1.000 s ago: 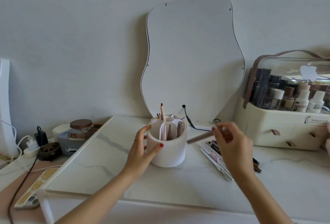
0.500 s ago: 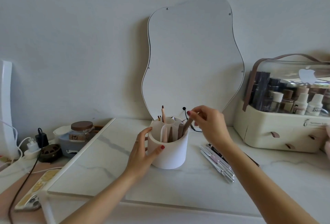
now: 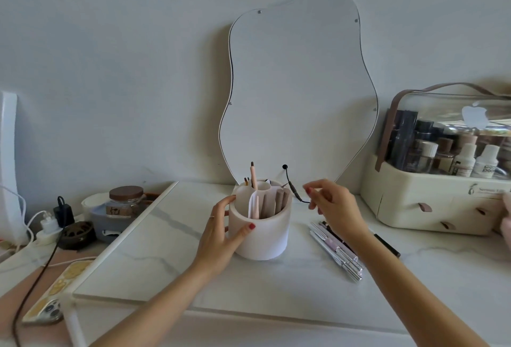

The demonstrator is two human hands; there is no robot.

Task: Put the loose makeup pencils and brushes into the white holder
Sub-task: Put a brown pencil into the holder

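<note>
Counter point(image 3: 304, 286): white marble look, grey veins, smooth, slight sheen. Holder point(image 3: 262, 239): matt white, stone-like or ceramic. Loose pencils point(image 3: 336, 248): shiny silver metal barrels, some glossy black. Organizer point(image 3: 431, 197): cream plastic, clear glossy lid. Jar point(image 3: 124, 203): glass, wood-look lid. Mirror point(image 3: 298, 92): smooth, reflective.

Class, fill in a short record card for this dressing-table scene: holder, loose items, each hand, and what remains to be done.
Holder: round white holder with inner dividers, upright on the marble-patterned tabletop
In holder: pink pencil and brown sticks, standing
Loose items: row of silver and pink makeup pens lying right of the holder, apart from it
Left hand: wrapped round the holder's left side
Right hand: empty, fingers loosely open, just right of the holder's rim
Remaining: loose pens not yet in holder
</note>
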